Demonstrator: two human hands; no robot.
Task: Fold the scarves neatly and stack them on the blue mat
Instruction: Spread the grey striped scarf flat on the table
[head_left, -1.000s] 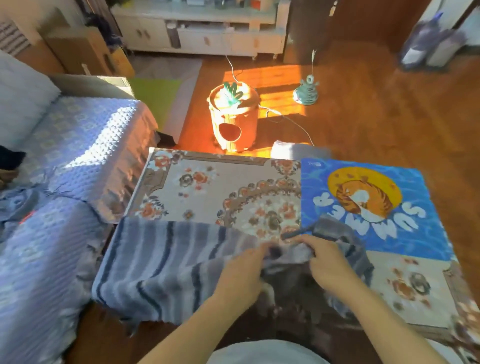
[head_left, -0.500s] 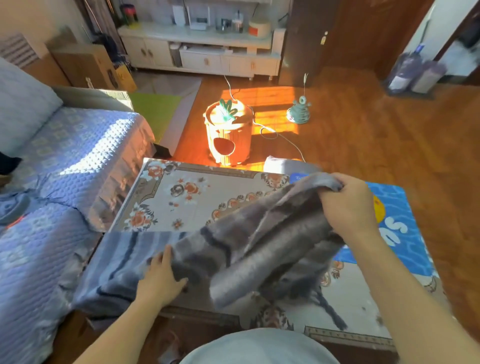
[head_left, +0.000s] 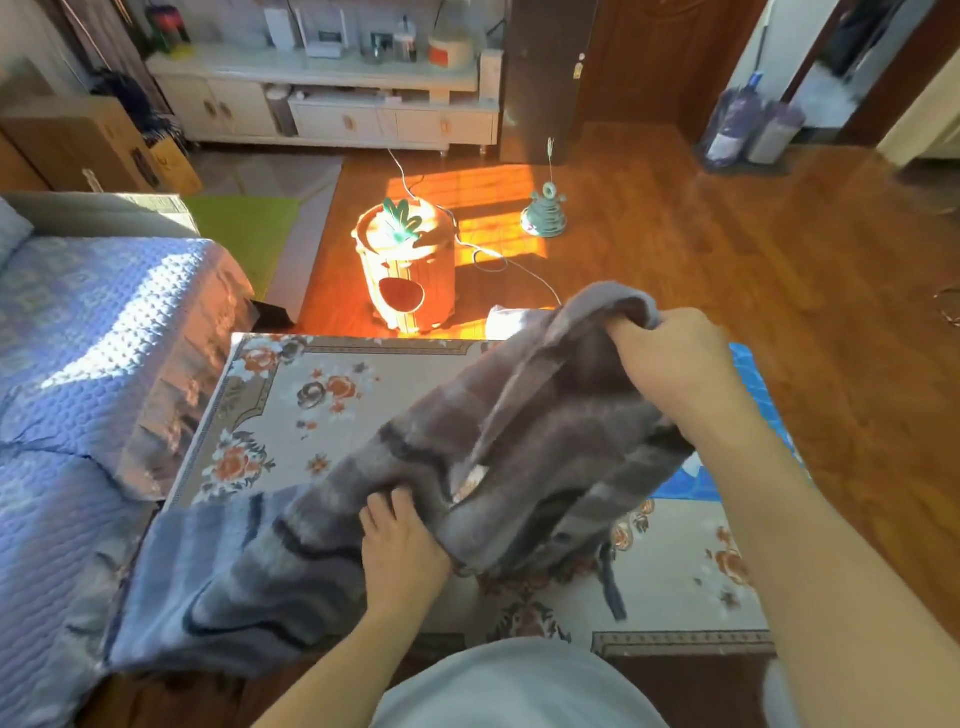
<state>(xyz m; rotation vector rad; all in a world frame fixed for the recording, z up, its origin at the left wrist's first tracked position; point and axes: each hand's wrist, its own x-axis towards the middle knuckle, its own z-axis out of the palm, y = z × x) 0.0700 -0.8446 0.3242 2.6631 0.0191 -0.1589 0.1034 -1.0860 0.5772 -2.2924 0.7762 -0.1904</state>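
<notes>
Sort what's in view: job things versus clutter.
Job: striped scarf, blue mat, right hand gripping its raised end, left hand pinching a fold.
Clutter: carrot-shaped house, teal toy, sofa cover, cabinet.

One striped grey scarf (head_left: 519, 452), one blue mat (head_left: 753, 379), one floral-covered desk (head_left: 322, 395) and two hands, left (head_left: 402, 551) and right (head_left: 675, 364); on the floor, one pineapple-shaped wooden house (head_left: 405, 270) and one teal toy (head_left: 544, 215).

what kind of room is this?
Likely a home living room: a sofa under a blue quilted cover, a white TV-style cabinet by the wall, and a carrot-shaped pet house on wood flooring.
</notes>
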